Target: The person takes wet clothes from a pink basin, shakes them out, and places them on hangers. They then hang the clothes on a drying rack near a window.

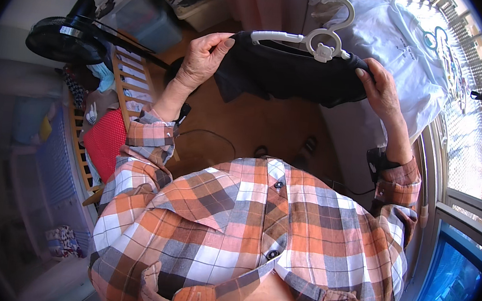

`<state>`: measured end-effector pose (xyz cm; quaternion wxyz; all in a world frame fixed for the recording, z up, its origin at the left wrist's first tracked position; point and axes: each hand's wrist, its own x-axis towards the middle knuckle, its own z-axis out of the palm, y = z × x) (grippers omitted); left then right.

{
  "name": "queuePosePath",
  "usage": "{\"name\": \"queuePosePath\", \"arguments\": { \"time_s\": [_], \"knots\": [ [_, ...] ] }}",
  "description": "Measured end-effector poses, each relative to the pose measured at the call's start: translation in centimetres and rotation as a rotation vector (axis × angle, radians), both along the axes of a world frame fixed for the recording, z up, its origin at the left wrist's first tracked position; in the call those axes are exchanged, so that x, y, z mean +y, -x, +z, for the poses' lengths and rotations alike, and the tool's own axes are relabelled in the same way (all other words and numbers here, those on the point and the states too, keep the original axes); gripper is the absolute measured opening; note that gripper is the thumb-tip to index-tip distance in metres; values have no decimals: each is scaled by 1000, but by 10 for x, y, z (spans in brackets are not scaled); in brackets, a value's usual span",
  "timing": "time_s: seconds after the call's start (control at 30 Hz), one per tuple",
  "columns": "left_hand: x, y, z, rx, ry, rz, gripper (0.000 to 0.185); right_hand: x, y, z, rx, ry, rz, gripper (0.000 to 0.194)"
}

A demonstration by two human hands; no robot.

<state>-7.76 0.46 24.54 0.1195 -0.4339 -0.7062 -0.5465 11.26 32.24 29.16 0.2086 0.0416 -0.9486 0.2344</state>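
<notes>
A black garment (291, 77) hangs between my two hands, spread wide at its upper edge. Inside its opening sits a white plastic clothes hanger (278, 36), its hook pointing up and a small bear-shaped piece under its ring. My left hand (204, 57) pinches the garment's left corner between thumb and fingers. At the other end, my right hand (379, 87) grips the right corner, beside the hanger's right arm. The lower part of the garment hangs loose above the floor.
A large white cloth (390, 47) bulges behind my right hand, near the bright window (468, 142). To the left stand a black fan (67, 38), a wooden crib (133, 75) holding a red dotted cloth (105, 139), and a plastic storage bin (148, 24). A cable (212, 132) crosses the floor.
</notes>
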Motion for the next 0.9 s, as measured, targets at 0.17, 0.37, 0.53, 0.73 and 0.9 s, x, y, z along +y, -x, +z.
{"name": "queuePosePath", "arguments": {
  "time_s": [0.17,0.37,0.53,0.73,0.9],
  "knots": [
    [8,-9,8,161,-28,-18,14,-1,-10,-1,10,9,17,18],
    [9,-3,32,370,137,-38,23,-8,-4,3,5,91,88,18],
    [19,-12,18,155,272,-164,32,-1,-1,-7,-27,255,135,22],
    [15,-13,15,77,194,4,31,23,-1,-26,23,659,145,29],
    [3,2,25,92,142,34,32,38,9,-36,-21,634,-56,25]
  ]
}}
